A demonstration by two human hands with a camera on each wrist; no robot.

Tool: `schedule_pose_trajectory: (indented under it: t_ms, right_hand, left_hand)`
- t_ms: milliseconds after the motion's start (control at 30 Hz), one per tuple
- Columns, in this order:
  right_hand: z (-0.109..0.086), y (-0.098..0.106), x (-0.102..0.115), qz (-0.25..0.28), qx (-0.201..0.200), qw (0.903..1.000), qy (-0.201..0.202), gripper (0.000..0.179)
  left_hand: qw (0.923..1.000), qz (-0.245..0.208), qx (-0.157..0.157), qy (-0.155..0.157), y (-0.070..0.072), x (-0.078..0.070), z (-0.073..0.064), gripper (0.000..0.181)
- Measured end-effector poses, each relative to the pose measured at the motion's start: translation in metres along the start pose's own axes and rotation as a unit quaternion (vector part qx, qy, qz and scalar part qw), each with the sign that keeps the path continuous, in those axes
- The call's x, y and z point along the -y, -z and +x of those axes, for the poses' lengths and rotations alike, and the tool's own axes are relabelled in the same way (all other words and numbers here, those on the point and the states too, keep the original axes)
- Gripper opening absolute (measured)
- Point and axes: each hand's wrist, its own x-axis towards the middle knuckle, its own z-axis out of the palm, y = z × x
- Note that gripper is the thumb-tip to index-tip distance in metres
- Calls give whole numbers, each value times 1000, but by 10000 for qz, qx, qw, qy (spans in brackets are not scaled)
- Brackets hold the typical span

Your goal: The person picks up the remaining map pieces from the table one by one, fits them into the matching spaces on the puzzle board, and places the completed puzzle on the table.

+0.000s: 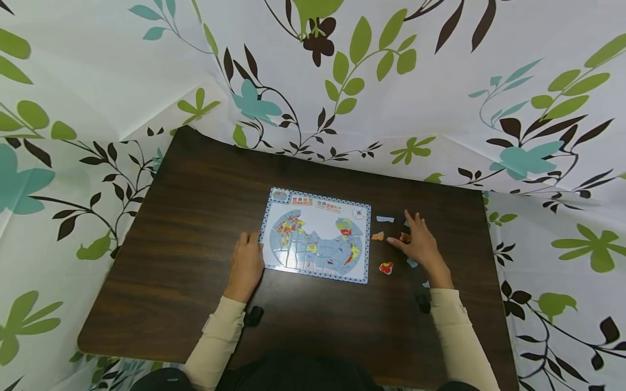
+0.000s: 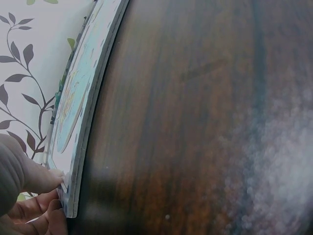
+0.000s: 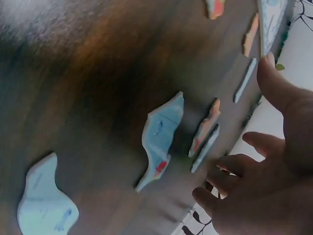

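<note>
A world-map jigsaw board (image 1: pixel 323 221) with a blue dotted border lies on the table, its map partly filled. My left hand (image 1: pixel 246 266) grips the board's lower left side, the thumb (image 2: pixel 36 176) on top and the fingers at the edge. To the right of the board, my right hand (image 1: pixel 424 250) hovers over loose puzzle pieces with its fingers spread and nothing held. Around it lie an orange piece (image 1: pixel 405 237), a blue piece with a red spot (image 3: pixel 160 139) and a pale blue piece (image 3: pixel 46 200).
More loose pieces lie between board and right hand: a light blue strip (image 1: pixel 385 219), a small orange piece (image 1: pixel 377 236) and a red piece (image 1: pixel 386 267). The dark wooden table (image 1: pixel 176 239) meets a leaf-patterned wall covering (image 1: pixel 313 98) at the back.
</note>
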Motion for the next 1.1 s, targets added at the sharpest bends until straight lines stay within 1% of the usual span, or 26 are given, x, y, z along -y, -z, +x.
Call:
schedule_pose_trajectory:
  t_ms: [100,300,533,667,800,933,1100]
  right_hand:
    - [1,-5,-2,-179,56,9998,68,102]
    - [0,-8,-3,-118,128,9998,-16,106]
    - [-9,-7,-10,41,111,9997,-233,106]
    - [-12,-5,-20,58,113,9992,-373,101]
    - [-10,1,-29,251,122,9983,-516,89]
    - [-4,6,-37,269,96,9973,-684,80]
    - [5,8,-41,251,-37,9966,-779,77]
  left_hand:
    - [10000,10,1,-12,0,-1,0,33]
    - [10000,65,50,34,1,-3,1,34]
    - [9999,54,93,101,3,-4,2,35]
    - [9999,65,77,114,2,-3,2,35]
    - [9999,44,67,108,2,-3,1,34]
    - [9999,45,65,90,1,-2,1,34]
    - [10000,71,35,50,0,-1,1,34]
